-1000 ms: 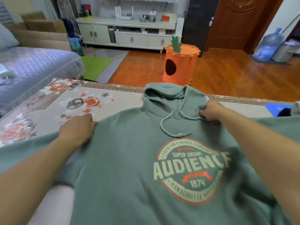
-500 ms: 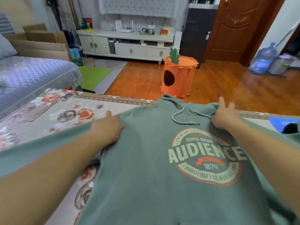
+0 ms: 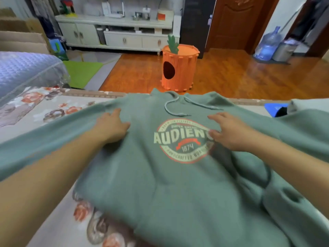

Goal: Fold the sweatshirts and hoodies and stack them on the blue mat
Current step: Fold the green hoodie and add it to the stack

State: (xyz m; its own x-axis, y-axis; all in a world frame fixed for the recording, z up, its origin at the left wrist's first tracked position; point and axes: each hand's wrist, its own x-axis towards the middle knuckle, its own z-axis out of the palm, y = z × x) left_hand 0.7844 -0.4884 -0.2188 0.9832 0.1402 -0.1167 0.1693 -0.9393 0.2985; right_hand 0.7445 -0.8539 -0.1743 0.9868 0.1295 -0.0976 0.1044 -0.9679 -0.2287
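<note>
1. Two hands on a green hoodie (image 3: 142,175) lying front-up across the floral cloth (image 3: 44,111): left hand (image 3: 111,128) flat on the chest left of the printed logo (image 3: 184,140), fingers spread and straight, gripping nothing; right hand (image 3: 229,132) at the logo's right edge, fingers loosely extended, probably just resting, though motion blur muddies it.
2. Best done by sweeping both palms outward from the logo toward the sleeves, flattening the bunched folds at lower right before any fold.
3. Worth tucking the drawstring (image 3: 170,109) and hood flat first.
4. Hood right at the far edge of the surface; bare cloth to the left for a sleeve; blue mat (image 3: 274,108) at far right, partly hidden by the right sleeve.
</note>
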